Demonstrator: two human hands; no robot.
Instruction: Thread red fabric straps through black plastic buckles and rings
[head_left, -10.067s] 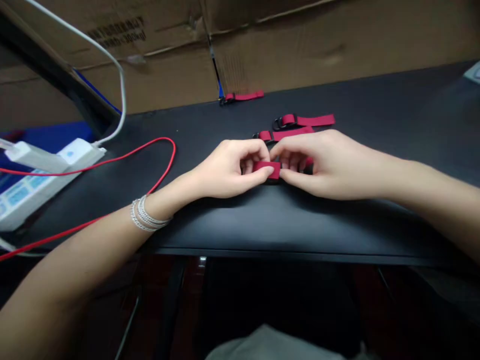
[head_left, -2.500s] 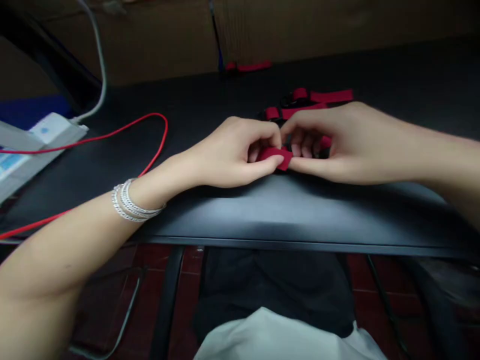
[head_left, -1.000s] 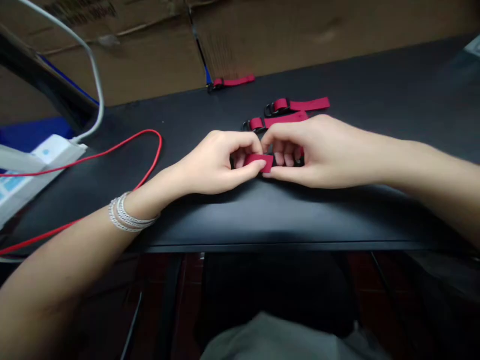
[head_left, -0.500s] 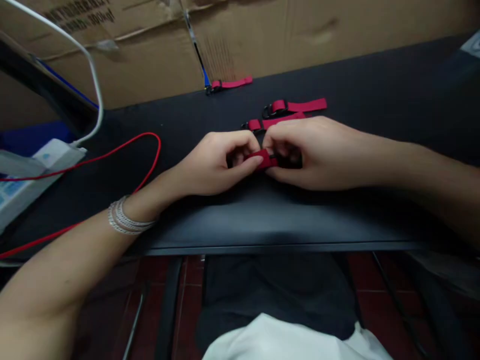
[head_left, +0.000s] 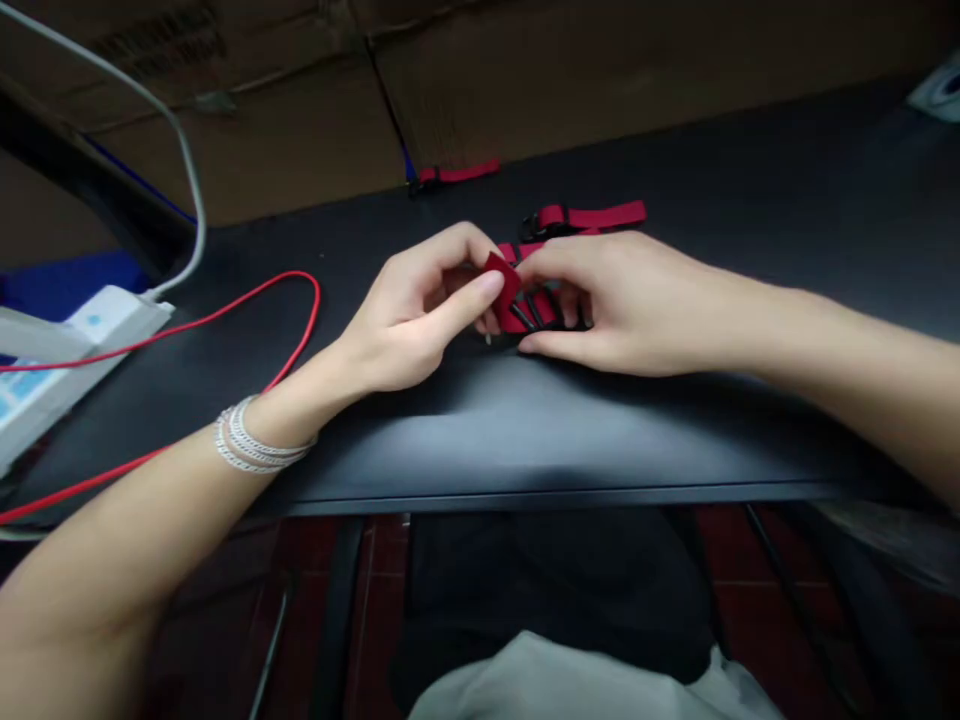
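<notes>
Between my two hands is a red webbing strap (head_left: 504,284) with a black buckle (head_left: 525,314). My left hand (head_left: 427,305) pinches the strap's flat end between thumb and fingers, tilted upward. From the other side, my right hand (head_left: 622,300) grips the strap at the buckle; its curled fingers hide part of it. Just behind my hands lies another red strap (head_left: 512,252), partly covered by my right hand. Beyond it rests a red strap with black hardware (head_left: 607,216). A further red strap (head_left: 469,173) lies at the back, against the cardboard.
Cardboard (head_left: 600,80) stands along the back of the black table (head_left: 360,440). On the left are a white power strip (head_left: 112,315), a white cable (head_left: 191,180) and a looping red cable (head_left: 262,283). A white object (head_left: 941,92) sits at the far right.
My left hand has raised and tilted the strap's end, and the black buckle now shows between my hands. My right hand has shifted slightly left. The picture is darker at the back.
</notes>
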